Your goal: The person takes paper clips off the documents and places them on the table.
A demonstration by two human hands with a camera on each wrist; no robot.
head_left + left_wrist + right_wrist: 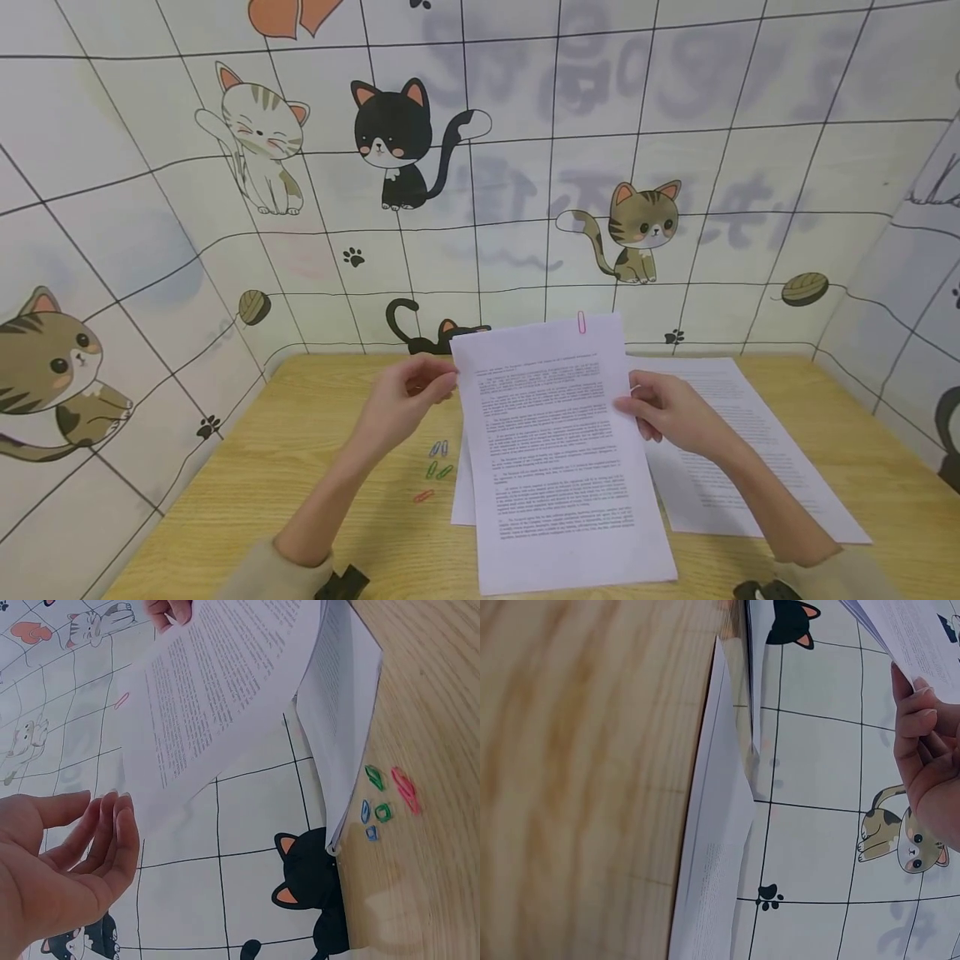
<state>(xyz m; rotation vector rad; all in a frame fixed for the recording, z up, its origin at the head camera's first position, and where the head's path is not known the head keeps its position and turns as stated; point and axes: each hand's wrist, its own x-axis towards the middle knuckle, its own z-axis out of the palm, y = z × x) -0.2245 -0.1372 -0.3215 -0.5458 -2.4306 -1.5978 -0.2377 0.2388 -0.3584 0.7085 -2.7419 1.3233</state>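
A printed sheet stack [558, 467] is held up over the table in the head view, with a pink paper clip [581, 322] on its top edge toward the right. My right hand [667, 412] pinches the stack's right edge between thumb and fingers; the right wrist view shows this right hand [930, 750] too. At the upper left edge is my left hand [408, 396], fingers bent. In the left wrist view a gap shows between this left hand's [75, 855] thumb and fingers, with no paper between them. Whether its fingertips touch the edge I cannot tell.
Several loose paper clips [432, 470], blue, green and red, lie on the wooden table [300, 467] left of the stack. Other paper [462, 492] lies behind the held stack. More printed sheets [738, 450] lie to the right. A cat-patterned wall covering [510, 250] encloses the table.
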